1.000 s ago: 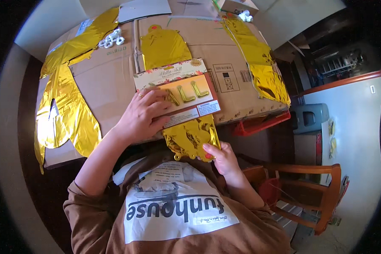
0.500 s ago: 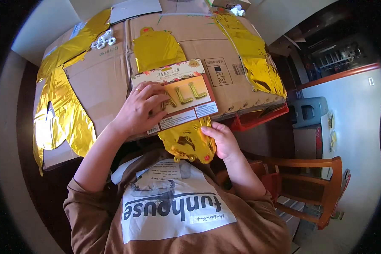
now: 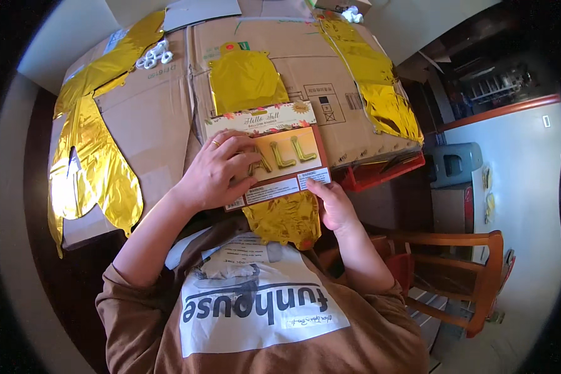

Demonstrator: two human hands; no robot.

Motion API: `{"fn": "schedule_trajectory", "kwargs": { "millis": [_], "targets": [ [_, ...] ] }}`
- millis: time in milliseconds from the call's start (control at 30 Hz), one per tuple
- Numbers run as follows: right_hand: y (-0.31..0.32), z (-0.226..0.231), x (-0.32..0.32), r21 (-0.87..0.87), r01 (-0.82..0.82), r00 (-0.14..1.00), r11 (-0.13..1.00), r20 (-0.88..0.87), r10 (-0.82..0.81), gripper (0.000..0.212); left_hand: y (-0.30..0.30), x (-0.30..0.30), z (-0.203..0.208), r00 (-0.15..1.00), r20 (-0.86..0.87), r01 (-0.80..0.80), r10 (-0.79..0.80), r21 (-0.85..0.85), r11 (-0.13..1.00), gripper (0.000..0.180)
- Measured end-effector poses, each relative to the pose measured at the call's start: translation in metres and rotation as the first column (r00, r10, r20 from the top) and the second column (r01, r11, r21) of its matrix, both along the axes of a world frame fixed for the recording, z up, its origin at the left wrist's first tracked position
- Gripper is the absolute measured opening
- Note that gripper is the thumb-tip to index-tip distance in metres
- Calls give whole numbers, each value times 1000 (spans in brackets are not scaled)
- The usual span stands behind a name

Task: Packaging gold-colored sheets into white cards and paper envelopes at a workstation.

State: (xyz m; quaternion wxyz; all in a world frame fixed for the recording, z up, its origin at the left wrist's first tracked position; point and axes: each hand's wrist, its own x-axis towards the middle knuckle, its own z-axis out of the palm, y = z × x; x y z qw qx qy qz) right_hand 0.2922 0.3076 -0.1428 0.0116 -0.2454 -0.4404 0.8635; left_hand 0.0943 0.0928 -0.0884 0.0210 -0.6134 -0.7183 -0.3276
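Observation:
A printed card (image 3: 287, 185) from a balloon banner pack, showing gold letters, lies at the box's near edge over a flat gold foil balloon (image 3: 283, 218). The balloon's rounded end and small tabs stick out below the card toward me, and its middle is covered. My left hand (image 3: 221, 168) presses on the card's left part, its fingers bent and a ring on one of them. At the lower right corner my right hand (image 3: 335, 206) pinches the card, thumb on top. The right fingers are hidden beneath, so I cannot tell whether they also hold the balloon.
Another gold foil piece (image 3: 246, 78) lies just beyond the card on the large cardboard box (image 3: 146, 115). Gold foil balloons drape over its left side (image 3: 103, 168) and right side (image 3: 377, 81). White rings (image 3: 154, 56) sit far left. A wooden chair (image 3: 442, 249) stands at right.
The card and balloon have shifted slightly right and toward me with both hands. My right thumb has moved from the balloon onto the card's corner. The far foil piece has shifted right too.

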Motion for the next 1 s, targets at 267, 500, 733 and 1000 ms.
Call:
{"fn": "schedule_trajectory", "kwargs": {
  "millis": [267, 500, 733, 1000],
  "targets": [
    [6, 45, -5, 248, -21, 993, 969, 118, -9, 31, -2, -1, -5, 999, 38, 29, -32, 66, 997, 46],
    [67, 228, -86, 932, -163, 965, -323, 219, 145, 18, -16, -18, 19, 961, 141, -264, 236, 233, 936, 36],
    [-18, 202, -93, 116, 85, 928, -990, 353, 121, 4, -36, -20, 34, 901, 154, -433, 405, 306, 848, 30],
    [-71, 76, -54, 632, -83, 931, -771, 325, 167, 5, -44, 11, 23, 907, 77, -421, 415, 224, 879, 24]
  ]
}}
